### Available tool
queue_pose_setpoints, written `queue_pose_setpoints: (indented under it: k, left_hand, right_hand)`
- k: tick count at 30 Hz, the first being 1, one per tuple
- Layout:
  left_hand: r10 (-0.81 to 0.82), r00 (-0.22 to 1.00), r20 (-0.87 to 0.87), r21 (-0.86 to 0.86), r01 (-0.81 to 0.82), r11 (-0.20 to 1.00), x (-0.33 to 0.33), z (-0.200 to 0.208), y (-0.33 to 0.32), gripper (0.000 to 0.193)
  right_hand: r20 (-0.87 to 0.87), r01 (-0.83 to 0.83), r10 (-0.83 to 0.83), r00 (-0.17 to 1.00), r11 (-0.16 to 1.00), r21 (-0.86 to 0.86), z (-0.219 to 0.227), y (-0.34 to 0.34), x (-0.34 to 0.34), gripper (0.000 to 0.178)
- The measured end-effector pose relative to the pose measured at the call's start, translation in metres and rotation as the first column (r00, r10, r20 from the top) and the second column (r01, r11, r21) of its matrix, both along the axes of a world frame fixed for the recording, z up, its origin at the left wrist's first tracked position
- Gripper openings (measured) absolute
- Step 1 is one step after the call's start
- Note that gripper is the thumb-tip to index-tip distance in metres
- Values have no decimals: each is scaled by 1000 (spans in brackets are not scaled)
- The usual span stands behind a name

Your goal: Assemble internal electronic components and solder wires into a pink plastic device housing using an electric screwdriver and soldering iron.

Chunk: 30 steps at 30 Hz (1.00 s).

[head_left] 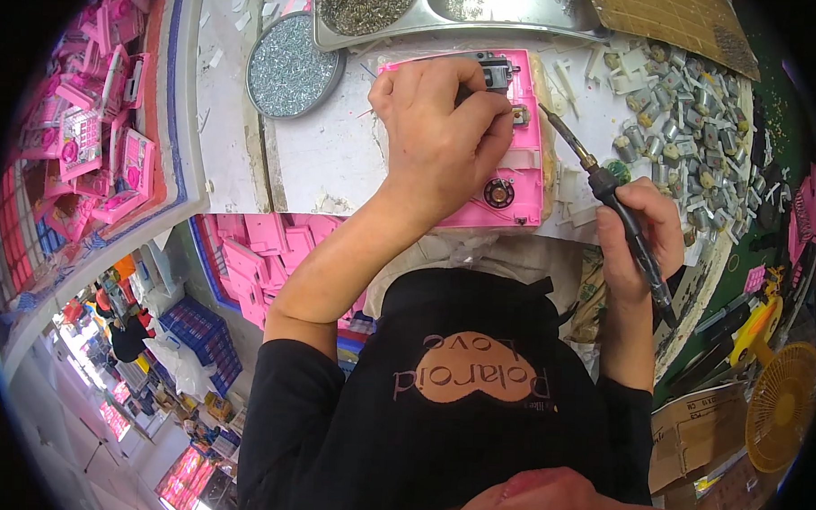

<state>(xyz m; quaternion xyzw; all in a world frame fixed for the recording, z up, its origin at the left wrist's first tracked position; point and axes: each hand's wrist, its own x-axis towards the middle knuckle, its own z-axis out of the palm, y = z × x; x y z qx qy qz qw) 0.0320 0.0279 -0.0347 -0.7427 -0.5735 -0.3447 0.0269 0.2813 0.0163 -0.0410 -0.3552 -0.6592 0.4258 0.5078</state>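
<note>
A pink plastic casing lies on the white worktop, its inside facing up. In it sit a grey and black mechanism at the far end and a round black part like a small speaker at the near end. My left hand rests over the casing, thumb and fingers pinched together; what they hold is hidden. At the casing's right edge is the tip of a soldering iron, tilted up and to the left. My right hand is closed round its black handle.
A round dish of small screws stands left of the casing, with a metal compartment tray behind. Small motors are heaped at right beside a cardboard sheet. Pink assemblies fill the far left; a yellow fan stands lower right.
</note>
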Motion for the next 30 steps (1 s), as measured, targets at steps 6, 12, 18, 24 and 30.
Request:
queue_pose_setpoints:
  k: [6,12,18,24,30]
  left_hand:
    - [6,1000,-2,6,-6,1000,1,1,0,18]
    - [-9,999,32,-15,9,1000,2,0,-1,12]
    - [2,1000,14,-4,-2,1000,2,1,1,15]
    - [-39,996,74,-23,41,999,-3,13,-3,33]
    - [-10,995,-103,-220,-13,975,-61,32,-15,59]
  right_hand:
    - [13,3,-2,1000,1000,-7,2,-1,2,33]
    - [23,11,-11,1000,1000,-7,3,-2,2,32]
    - [11,16,-16,1000,1000,0,1,-1,2,32]
    - [8,16,-16,1000,1000,-11,3,-3,3,32]
    - [-13,45,-46,999,998,-32,1,-4,6,32]
